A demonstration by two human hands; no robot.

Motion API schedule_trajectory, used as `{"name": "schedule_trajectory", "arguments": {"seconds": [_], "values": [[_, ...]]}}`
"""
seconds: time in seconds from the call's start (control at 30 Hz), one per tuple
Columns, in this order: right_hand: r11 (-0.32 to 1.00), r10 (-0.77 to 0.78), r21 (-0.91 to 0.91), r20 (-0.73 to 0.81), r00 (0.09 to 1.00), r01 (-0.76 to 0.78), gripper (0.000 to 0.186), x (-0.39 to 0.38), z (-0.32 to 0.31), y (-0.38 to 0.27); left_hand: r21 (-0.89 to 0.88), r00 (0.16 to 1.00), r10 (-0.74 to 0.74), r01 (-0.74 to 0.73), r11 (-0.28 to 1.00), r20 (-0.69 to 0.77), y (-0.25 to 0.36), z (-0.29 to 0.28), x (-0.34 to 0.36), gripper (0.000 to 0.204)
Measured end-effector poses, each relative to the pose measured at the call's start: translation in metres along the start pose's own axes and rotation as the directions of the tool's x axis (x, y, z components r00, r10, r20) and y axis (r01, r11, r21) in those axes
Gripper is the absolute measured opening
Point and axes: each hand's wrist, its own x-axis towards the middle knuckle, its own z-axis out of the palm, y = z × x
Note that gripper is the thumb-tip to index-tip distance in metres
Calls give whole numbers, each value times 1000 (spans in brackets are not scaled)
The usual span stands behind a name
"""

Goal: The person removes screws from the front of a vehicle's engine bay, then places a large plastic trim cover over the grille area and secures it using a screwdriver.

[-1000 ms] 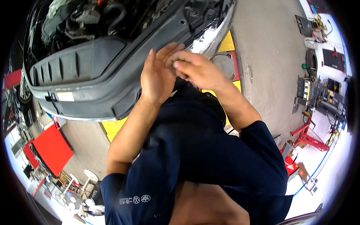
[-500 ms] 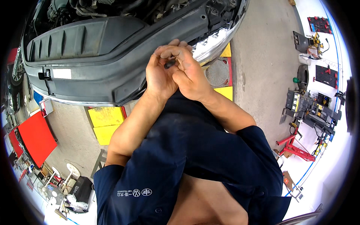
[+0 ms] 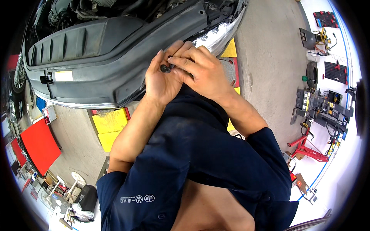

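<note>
Small black parts (image 3: 165, 69), probably light, stiff, best pinched by edges: lying in wide-cupped left hand (image 3: 160, 79); right hand (image 3: 206, 73) narrowed alongside, grip unclear.

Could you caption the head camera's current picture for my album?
Small black parts lie in the cupped left hand, the right hand close by, beside a car with its engine bay exposed.
</note>
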Motion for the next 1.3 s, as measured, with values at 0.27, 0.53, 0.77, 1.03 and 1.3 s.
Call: {"name": "schedule_trajectory", "arguments": {"seconds": [0.27, 0.53, 0.77, 1.03, 1.3], "values": [[959, 283, 4, -82, 956, -284, 20, -15, 18, -8, 321, 987, 115, -72, 944, -116, -10, -4, 0, 46], [585, 566, 554, 244, 787, -593, 19, -5, -1, 10, 257, 899, 197, -99, 961, -390, -4, -18, 15, 33], [826, 438, 217, 336, 834, -521, 26, 77, -51, 177, 455, 725, 173, -213, -865, 667, 26, -15, 102, 37], [882, 376, 60, 511, 773, -468, 28, 114, -23, 218, 308, 864, 139, -20, -951, 485, 19, -16, 126, 58], [868, 482, -340, 400, 779, -363, 27, 119, -13, 198, 320, 891, 106, -46, -946, 440, 24, -8, 123, 58]]}}
